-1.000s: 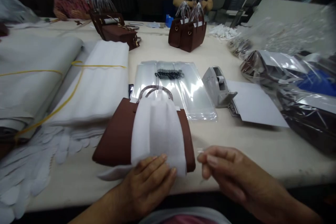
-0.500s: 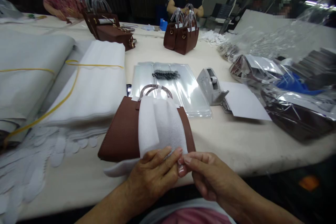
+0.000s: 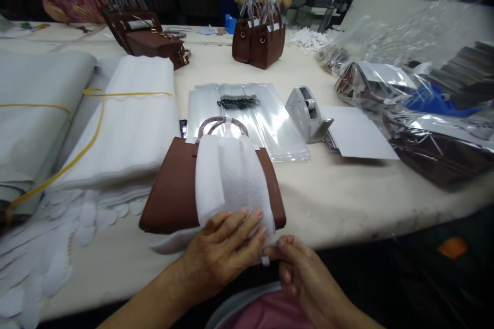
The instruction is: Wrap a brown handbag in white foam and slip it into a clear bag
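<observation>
A brown handbag (image 3: 177, 190) lies flat on the table in front of me, its wrapped handle (image 3: 221, 124) pointing away. A white foam sheet (image 3: 227, 180) is draped over its middle and folded round the near edge. My left hand (image 3: 224, 249) lies on the sheet's lower end, fingers stretched flat, pressing it against the bag. My right hand (image 3: 299, 272) sits just right of it at the table edge, thumb and forefinger pinched on a small clear piece of tape (image 3: 265, 260) by the sheet's corner.
A grey tape dispenser (image 3: 306, 113) stands right of a stack of clear plastic bags (image 3: 270, 123). White foam sheets (image 3: 131, 118) are piled on the left. Bagged goods (image 3: 417, 113) crowd the right. More brown handbags (image 3: 259, 43) and two people sit at the far side.
My right hand came in from the right with the tape, met my left hand at the sheet's corner, then dropped toward the table edge. The left hand kept pressing the foam sheet.
</observation>
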Demonstrator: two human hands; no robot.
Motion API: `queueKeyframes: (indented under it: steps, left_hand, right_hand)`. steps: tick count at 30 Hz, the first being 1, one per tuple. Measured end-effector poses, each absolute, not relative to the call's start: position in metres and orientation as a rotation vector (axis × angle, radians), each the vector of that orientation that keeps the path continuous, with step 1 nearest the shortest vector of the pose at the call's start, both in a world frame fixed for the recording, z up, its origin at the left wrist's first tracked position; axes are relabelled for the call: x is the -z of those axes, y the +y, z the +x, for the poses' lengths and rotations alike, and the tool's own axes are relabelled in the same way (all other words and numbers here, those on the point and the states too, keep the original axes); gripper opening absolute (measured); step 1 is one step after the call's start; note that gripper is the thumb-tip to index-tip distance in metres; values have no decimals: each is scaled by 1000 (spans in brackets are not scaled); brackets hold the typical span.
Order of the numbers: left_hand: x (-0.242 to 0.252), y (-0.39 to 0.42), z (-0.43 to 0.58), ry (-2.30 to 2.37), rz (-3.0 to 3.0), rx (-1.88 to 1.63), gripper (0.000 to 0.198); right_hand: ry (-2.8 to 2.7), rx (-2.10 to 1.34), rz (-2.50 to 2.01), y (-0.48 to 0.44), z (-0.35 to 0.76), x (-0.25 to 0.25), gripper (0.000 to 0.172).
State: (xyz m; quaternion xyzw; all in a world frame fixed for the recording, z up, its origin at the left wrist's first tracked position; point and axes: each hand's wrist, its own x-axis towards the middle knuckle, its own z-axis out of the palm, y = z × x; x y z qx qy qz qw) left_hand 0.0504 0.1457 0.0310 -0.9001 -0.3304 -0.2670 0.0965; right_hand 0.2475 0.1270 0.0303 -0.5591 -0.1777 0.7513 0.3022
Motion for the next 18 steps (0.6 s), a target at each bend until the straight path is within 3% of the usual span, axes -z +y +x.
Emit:
queueKeyframes:
  steps: [3,6,8,14,18]
  left_hand:
    - [-32,143,47,-925,-2688,673,29]
    - [-32,141,46,-928,-2672,612,31]
    - [-32,142,49,-966,-2645,611,31]
    - [-36,128,55,-1023,-2600,659,22]
    - [-62,108,29,-1064,-2438,954,18]
  right_hand:
    - [-932,-1699,-1528,131,257,-48,27]
    - [-1240,-1287,-1310,150,246,-84,14]
    - [-1289,-1214,-1098,168,228,-96,16]
    - [-1547,-1370,-974,203,188,-67,55]
    - [-1964,-1139,-986,206,188,-65,84]
